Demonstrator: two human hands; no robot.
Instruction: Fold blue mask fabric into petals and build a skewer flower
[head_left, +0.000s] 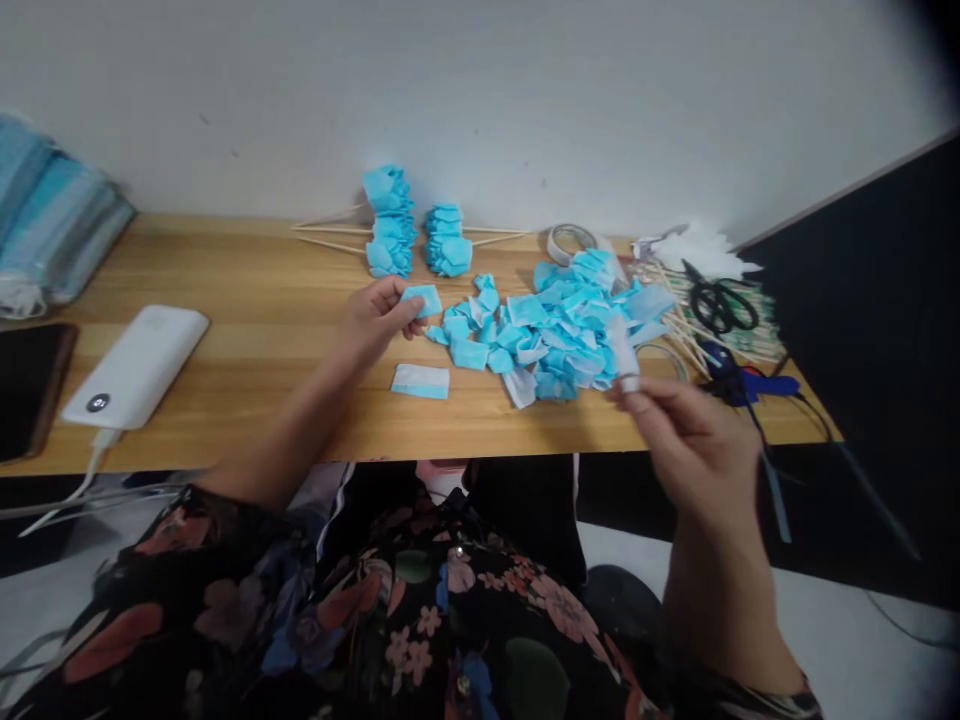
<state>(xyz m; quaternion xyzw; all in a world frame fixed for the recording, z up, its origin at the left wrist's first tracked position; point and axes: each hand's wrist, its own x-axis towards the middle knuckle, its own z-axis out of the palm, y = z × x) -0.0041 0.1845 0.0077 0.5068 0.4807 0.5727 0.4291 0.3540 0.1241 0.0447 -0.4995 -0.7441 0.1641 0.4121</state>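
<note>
My left hand (379,315) pinches a small folded blue tissue piece (422,298) just above the wooden table (247,290). My right hand (686,435) is raised over the table's front edge, fingers closed on a thin white strip (624,352) that looks like tape; it is blurred. Between the hands lies a heap of blue tissue pieces (559,330). One blue and white piece (421,381) lies alone near the front edge, below my left hand.
Two blue tissue flowers on wooden sticks (416,235) lie at the back. A tape roll (571,240), black scissors (718,303), loose sticks (686,330) and a blue glue gun (742,380) sit right. A white power bank (137,365), a dark phone (30,385) and stacked masks (52,225) are left.
</note>
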